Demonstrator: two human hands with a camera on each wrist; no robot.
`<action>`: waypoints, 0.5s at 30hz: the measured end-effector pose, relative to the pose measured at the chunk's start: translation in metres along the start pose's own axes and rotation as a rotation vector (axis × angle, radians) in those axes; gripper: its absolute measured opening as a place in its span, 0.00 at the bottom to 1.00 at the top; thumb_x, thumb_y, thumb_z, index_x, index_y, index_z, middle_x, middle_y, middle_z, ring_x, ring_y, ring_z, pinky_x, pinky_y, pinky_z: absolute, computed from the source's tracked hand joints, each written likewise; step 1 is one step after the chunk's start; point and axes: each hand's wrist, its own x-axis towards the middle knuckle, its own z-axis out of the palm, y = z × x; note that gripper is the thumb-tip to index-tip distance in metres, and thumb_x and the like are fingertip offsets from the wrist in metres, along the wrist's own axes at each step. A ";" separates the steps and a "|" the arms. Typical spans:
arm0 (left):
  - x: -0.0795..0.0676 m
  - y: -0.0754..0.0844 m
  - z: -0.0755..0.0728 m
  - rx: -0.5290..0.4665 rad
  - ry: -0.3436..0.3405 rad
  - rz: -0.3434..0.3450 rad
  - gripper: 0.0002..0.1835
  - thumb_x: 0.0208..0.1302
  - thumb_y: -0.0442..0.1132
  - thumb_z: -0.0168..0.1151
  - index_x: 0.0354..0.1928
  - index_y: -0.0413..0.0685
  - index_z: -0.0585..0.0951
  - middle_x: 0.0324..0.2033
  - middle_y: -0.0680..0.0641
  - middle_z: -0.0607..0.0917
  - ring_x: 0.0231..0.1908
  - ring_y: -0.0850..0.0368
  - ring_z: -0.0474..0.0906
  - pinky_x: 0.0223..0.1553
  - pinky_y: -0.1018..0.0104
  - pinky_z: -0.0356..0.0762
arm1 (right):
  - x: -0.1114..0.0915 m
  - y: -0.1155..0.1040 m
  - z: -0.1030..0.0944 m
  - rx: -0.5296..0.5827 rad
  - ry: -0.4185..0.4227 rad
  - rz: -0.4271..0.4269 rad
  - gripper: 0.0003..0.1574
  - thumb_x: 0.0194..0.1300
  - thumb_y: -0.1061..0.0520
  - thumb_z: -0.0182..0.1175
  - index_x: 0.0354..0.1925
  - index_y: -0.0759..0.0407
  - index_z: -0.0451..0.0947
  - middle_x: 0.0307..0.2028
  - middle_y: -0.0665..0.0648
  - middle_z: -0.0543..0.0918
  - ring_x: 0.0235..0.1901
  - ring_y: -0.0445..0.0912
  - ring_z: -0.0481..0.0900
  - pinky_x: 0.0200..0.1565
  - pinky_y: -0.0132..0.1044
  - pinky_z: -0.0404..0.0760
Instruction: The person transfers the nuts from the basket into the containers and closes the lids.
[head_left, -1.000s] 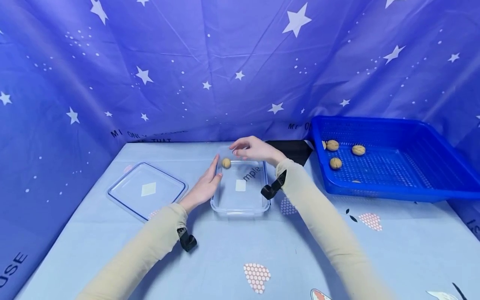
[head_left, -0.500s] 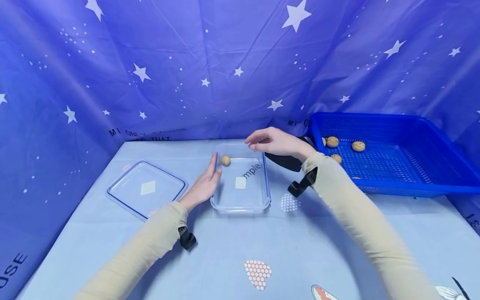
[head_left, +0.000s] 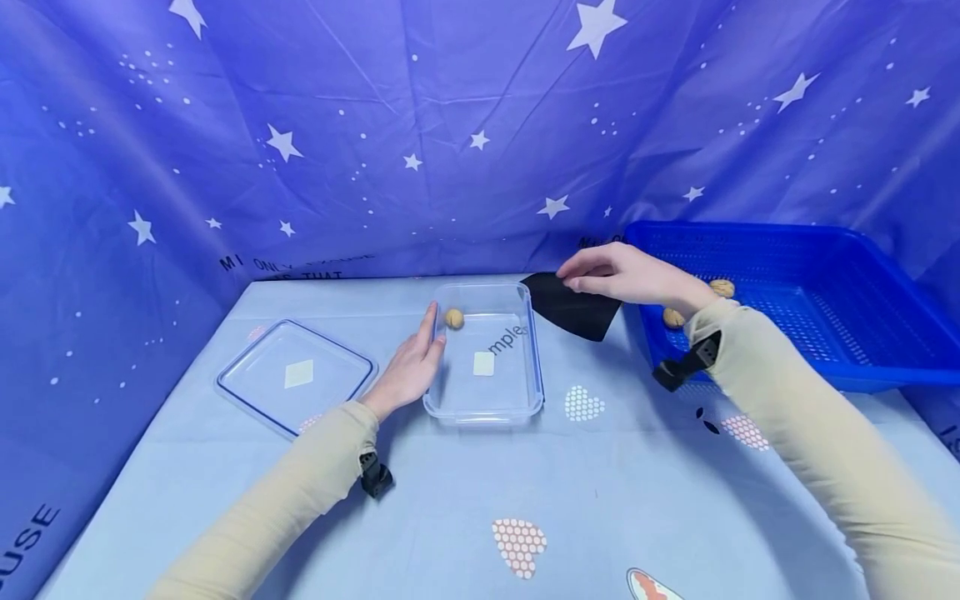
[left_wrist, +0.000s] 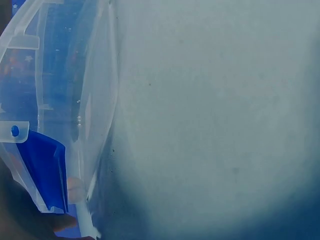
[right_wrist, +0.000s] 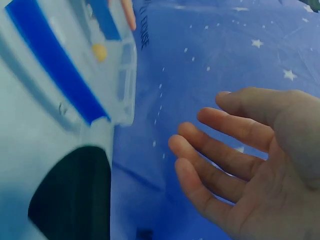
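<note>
A clear plastic food container [head_left: 485, 392] stands lidless near the table's middle in the head view. One walnut [head_left: 454, 318] lies in its far left corner. My left hand [head_left: 408, 367] rests along the container's left wall with its fingers straight. My right hand [head_left: 630, 273] is in the air between the container and the blue basket [head_left: 795, 375], over a black patch on the cloth. In the right wrist view the right hand [right_wrist: 235, 155] has loosely bent fingers and holds nothing. Walnuts [head_left: 722, 288] lie in the basket, partly hidden by the right hand and wrist.
The container's clear lid [head_left: 258, 379] with a blue seal lies flat to the left. A black patch [head_left: 573, 307] is at the table's far edge. A blue starry curtain [head_left: 420, 125] rises behind and at both sides. The tablecloth [head_left: 420, 525] is pale blue.
My right hand has moved right, from above the container's far end toward the blue basket. The left hand stays at the container's left wall, and the walnut inside stays in its corner.
</note>
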 end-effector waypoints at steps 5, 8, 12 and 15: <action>-0.001 0.001 -0.001 -0.015 -0.025 -0.031 0.32 0.77 0.48 0.31 0.77 0.58 0.35 0.74 0.43 0.51 0.70 0.41 0.52 0.69 0.48 0.48 | -0.021 0.010 -0.012 -0.065 0.015 0.023 0.18 0.72 0.57 0.55 0.56 0.62 0.77 0.49 0.57 0.82 0.49 0.50 0.80 0.51 0.47 0.78; -0.001 0.001 -0.001 -0.015 -0.033 -0.045 0.32 0.77 0.49 0.31 0.77 0.59 0.34 0.74 0.43 0.50 0.70 0.40 0.52 0.69 0.46 0.48 | -0.032 0.018 -0.019 -0.094 0.025 0.054 0.18 0.72 0.57 0.54 0.57 0.63 0.77 0.50 0.58 0.82 0.48 0.51 0.80 0.50 0.47 0.78; 0.000 0.000 0.000 -0.020 -0.038 -0.053 0.32 0.77 0.49 0.30 0.77 0.59 0.35 0.73 0.42 0.51 0.69 0.40 0.53 0.69 0.46 0.48 | -0.045 0.030 -0.026 -0.108 0.032 0.107 0.19 0.73 0.56 0.54 0.58 0.63 0.76 0.50 0.60 0.82 0.49 0.52 0.80 0.49 0.48 0.79; 0.001 -0.001 -0.001 -0.052 -0.054 -0.048 0.32 0.77 0.49 0.30 0.77 0.59 0.34 0.74 0.44 0.48 0.70 0.41 0.51 0.69 0.48 0.47 | -0.053 0.039 -0.030 -0.110 0.035 0.123 0.20 0.73 0.55 0.54 0.58 0.63 0.75 0.50 0.60 0.82 0.49 0.53 0.79 0.48 0.49 0.79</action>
